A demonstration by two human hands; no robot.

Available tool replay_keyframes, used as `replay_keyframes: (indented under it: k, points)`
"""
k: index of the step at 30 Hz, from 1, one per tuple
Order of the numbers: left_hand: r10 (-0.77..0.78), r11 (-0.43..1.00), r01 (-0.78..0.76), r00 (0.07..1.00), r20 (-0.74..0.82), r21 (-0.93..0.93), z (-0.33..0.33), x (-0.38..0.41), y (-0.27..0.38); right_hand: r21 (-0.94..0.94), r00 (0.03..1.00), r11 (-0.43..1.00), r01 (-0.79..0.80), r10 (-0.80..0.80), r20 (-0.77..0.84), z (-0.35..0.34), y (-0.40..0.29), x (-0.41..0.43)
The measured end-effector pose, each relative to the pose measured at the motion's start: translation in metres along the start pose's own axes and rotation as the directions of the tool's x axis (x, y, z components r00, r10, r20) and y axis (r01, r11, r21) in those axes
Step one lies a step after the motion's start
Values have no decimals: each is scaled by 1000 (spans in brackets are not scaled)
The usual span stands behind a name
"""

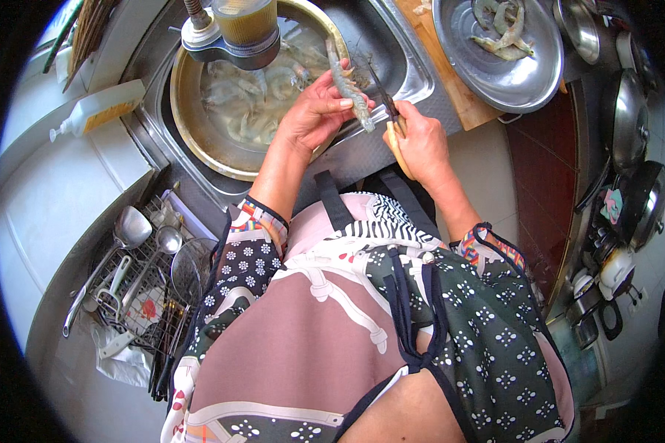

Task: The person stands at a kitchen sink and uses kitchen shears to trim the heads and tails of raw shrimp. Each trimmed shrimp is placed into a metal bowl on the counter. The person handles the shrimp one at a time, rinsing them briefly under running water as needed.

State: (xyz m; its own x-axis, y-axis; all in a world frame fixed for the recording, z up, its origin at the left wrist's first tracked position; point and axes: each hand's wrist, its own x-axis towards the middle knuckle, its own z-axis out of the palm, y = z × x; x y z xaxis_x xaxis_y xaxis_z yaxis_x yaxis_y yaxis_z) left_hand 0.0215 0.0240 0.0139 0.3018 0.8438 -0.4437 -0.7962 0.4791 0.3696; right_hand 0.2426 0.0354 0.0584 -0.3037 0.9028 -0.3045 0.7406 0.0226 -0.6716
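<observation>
My left hand (322, 105) holds a raw shrimp (348, 88) between thumb and fingers, above the right rim of a round metal basin (178, 119). Shrimps (244, 94) lie in cloudy water in that basin, which stands in the sink. Close beside the held shrimp, my right hand (421, 138) grips scissors (394, 130) with pale yellow handles and dark blades pointing up and left. Whether the blades touch each other is hard to tell. Several shrimps (504, 39) rest in an oval steel bowl (460, 72) at the upper right.
A faucet with a filter (244, 33) hangs over the basin. The steel bowl stands partly on a wooden board (465, 111) right of the sink (421, 83). At left are a plastic bottle (102, 108) and a wire rack (149, 266) with ladles. Pans (629, 122) line the far right.
</observation>
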Motion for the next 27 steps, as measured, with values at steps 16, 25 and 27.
replay_keyframes:
  k: [16,25,27]
  points:
    - [35,998,-31,996,77,-52,9,7,2,477,912,809,-342,164,375,-13,9,2]
    - [70,986,-70,998,-9,-149,-5,15,1,401,975,906,-137,51,218,-8,13,-20]
    - [66,991,-73,996,-64,-113,-5,15,1,288,979,951,-113,57,198,-11,10,-21]
